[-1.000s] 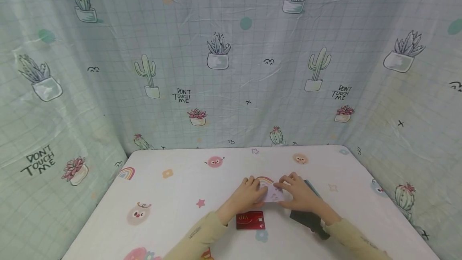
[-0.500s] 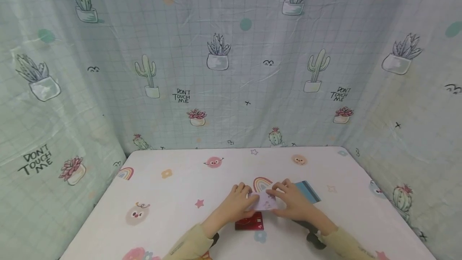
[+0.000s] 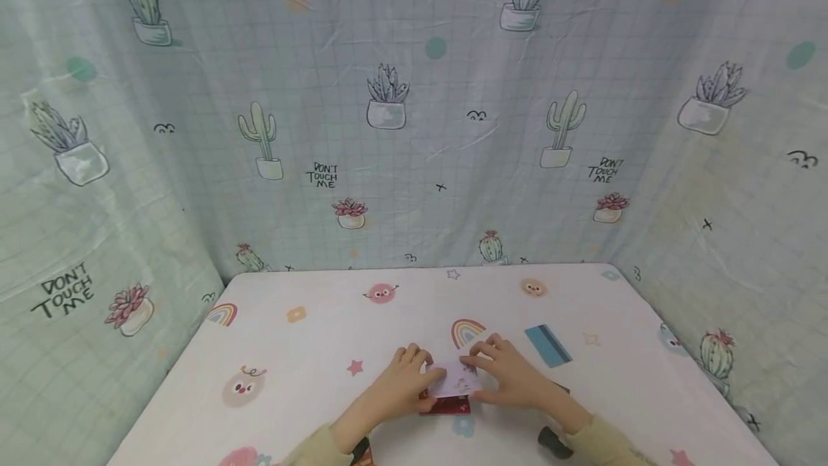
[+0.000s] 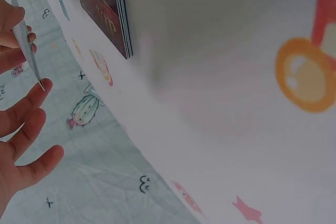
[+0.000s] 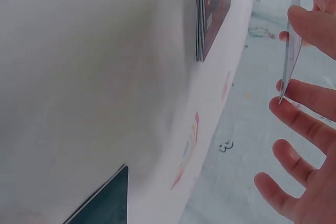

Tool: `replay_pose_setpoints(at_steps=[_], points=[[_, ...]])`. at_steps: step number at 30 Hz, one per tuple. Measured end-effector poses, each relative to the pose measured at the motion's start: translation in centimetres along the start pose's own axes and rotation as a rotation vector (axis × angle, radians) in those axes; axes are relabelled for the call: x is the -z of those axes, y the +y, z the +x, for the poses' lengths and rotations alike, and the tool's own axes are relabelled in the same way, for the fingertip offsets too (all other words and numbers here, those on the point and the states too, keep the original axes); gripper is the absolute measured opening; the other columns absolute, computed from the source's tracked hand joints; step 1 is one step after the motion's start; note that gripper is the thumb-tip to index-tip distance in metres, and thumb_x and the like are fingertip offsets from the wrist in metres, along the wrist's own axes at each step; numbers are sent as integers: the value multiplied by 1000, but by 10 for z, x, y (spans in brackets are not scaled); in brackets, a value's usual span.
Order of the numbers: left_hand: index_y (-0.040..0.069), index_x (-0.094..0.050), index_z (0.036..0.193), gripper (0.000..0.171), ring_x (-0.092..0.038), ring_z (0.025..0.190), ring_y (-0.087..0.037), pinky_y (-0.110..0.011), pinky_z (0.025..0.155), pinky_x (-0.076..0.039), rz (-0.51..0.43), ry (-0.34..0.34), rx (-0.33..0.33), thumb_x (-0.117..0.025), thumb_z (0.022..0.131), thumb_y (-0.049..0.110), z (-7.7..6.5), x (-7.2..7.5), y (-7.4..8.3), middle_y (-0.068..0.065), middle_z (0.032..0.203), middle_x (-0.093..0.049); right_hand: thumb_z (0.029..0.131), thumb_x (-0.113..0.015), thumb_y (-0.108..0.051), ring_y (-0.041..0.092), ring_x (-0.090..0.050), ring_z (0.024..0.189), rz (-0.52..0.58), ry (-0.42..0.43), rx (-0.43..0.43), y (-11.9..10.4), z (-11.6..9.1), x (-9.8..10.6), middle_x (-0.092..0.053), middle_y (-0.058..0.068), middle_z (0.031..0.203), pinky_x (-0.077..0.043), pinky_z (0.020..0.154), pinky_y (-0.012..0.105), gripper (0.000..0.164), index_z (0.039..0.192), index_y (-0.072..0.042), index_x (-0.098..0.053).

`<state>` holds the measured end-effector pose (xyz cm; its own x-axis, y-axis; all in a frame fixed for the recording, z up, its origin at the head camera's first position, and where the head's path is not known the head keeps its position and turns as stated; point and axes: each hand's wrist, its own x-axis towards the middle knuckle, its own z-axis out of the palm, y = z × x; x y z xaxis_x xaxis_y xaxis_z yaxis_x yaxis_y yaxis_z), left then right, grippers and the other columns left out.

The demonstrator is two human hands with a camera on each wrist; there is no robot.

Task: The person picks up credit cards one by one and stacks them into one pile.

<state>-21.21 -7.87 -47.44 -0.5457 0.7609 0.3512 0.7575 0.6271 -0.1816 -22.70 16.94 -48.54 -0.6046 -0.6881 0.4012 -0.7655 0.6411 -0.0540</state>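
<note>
Both hands pinch one thin pale purple card [image 3: 458, 380] between thumb and fingers. My left hand [image 3: 402, 382] has its left edge, and my right hand [image 3: 507, 372] has its right edge. The card is up off the table, seen nearly edge-on in both wrist views. In the head view it overlaps a red card marked VIP [image 3: 453, 406]; the left wrist view shows that red card topping a neat stack of cards [image 4: 102, 11]. To the right lies a blue card with a dark stripe [image 3: 548, 345].
A white tabletop [image 3: 291, 351] with printed faces, stars and rainbows spreads around. A dark card [image 5: 107, 203] lies at the lower left of the right wrist view. Small dark objects [image 3: 555, 444] show by each wrist. A cactus-print curtain [image 3: 414, 164] encloses the back and sides.
Both hands have carried the purple card leftward and nearer the body, from the rainbow print to over the red card. The blue striped card, earlier partly covered by the right hand, is now uncovered.
</note>
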Motion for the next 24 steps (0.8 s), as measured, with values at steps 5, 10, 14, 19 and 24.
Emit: replay_pose_setpoints(at_steps=[5,10,14,19,24], points=[[26,-56,104,38,-41,90,-13,-30,78,-35,15,37,-23,-65,73,45,-8,-1,-2,2,98,-53,72,-65,-50,6,-36,90,1,-15,41,-4,3,-1,-52,-10,106,-37,73,25,53,116,-22,-58],[25,-55,104,39,-40,90,-13,-31,80,-36,24,43,-44,-65,72,47,-16,-1,-3,3,97,-52,72,-64,-51,5,-36,91,18,-56,46,-6,4,-4,-52,-11,108,-38,74,25,54,118,-23,-56],[26,-55,104,41,-41,90,-13,-31,81,-36,31,40,-56,-64,72,49,-21,-4,-5,4,96,-53,72,-65,-49,5,-36,91,28,-92,50,-7,4,-7,-52,-12,109,-38,75,24,55,120,-24,-55],[25,-55,104,41,-42,90,-13,-31,80,-37,48,40,-76,-63,73,50,-25,-9,-7,4,95,-55,71,-68,-45,5,-36,93,40,-108,73,-7,2,-9,-52,-11,109,-37,77,26,56,121,-22,-54],[25,-54,105,43,-42,89,-13,-30,79,-36,59,30,-68,-62,73,52,-26,-13,-10,5,93,-57,71,-68,-44,6,-36,94,43,-107,91,-9,0,-10,-52,-10,108,-37,79,29,57,121,-19,-54]])
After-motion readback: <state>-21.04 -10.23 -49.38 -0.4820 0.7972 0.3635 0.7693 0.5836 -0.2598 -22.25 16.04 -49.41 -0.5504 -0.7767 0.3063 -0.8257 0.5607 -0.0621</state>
